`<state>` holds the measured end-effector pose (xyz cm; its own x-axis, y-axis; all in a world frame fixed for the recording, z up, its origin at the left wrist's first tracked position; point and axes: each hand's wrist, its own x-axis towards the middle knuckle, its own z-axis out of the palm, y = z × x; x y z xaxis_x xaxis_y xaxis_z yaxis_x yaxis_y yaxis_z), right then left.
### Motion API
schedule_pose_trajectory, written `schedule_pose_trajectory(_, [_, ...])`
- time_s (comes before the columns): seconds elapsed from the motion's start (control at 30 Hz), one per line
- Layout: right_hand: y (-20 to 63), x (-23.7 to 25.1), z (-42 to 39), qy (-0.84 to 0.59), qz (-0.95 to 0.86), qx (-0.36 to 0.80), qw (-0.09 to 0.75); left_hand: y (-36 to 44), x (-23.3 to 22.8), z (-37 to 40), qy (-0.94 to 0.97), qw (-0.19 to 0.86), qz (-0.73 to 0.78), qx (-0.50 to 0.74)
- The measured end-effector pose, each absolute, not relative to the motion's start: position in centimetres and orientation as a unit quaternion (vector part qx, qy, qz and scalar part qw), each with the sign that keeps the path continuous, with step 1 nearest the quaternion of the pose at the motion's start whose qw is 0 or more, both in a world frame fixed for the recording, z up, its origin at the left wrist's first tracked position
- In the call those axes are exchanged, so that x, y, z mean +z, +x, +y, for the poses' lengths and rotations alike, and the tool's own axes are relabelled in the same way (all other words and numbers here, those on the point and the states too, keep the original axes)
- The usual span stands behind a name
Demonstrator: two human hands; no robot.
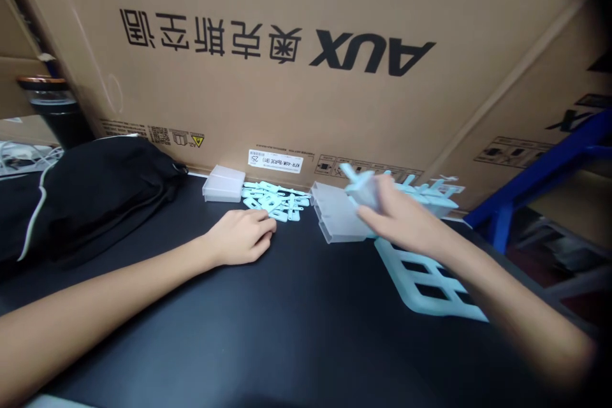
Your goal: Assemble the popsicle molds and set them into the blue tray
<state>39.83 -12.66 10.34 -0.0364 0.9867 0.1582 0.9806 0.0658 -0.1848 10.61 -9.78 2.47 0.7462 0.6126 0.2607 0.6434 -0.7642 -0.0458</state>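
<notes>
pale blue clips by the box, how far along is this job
Done: hard to tell; no finished pieces are clearly set apart. In hand: the right hand lifts a blurred translucent piece over the open tray. Left: the left hand rests by a loose pile of clips; more lie behind the tray.

The right hand [404, 220] is motion-blurred, its grip on a pale plastic piece [363, 188] unclear; its forearm hides part of the grid frame [425, 287].

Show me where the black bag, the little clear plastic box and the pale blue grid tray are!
Black fabric bag [95, 197], head view, middle of its top.
Small clear plastic box [224, 183], head view, its lid.
Pale blue plastic grid tray [421, 280], head view, a crossbar.
</notes>
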Motion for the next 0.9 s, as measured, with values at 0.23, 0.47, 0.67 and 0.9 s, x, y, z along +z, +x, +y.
schedule_pose_trajectory(0.23, [32.4, 12.4, -5.9, -0.652, -0.744, -0.062, -0.133, 9.9, 2.7, -9.4, -0.928, 0.064, -0.351, -0.106])
schedule_pose_trajectory(0.47, [32.0, 12.7, -4.9, -0.640, -0.759, -0.073, -0.093, 9.7, 2.6, -9.0, -0.934, 0.052, -0.338, -0.103])
schedule_pose_trajectory(0.67, [30.6, 12.2, -5.0, -0.640, -0.762, -0.072, -0.066, 9.1, 2.6, -9.3, -0.938, 0.062, -0.322, -0.110])
schedule_pose_trajectory(0.9, [32.0, 11.0, -7.9, -0.530, -0.845, 0.011, -0.066, 2.9, 2.1, -9.4, -0.913, 0.027, -0.365, -0.179])
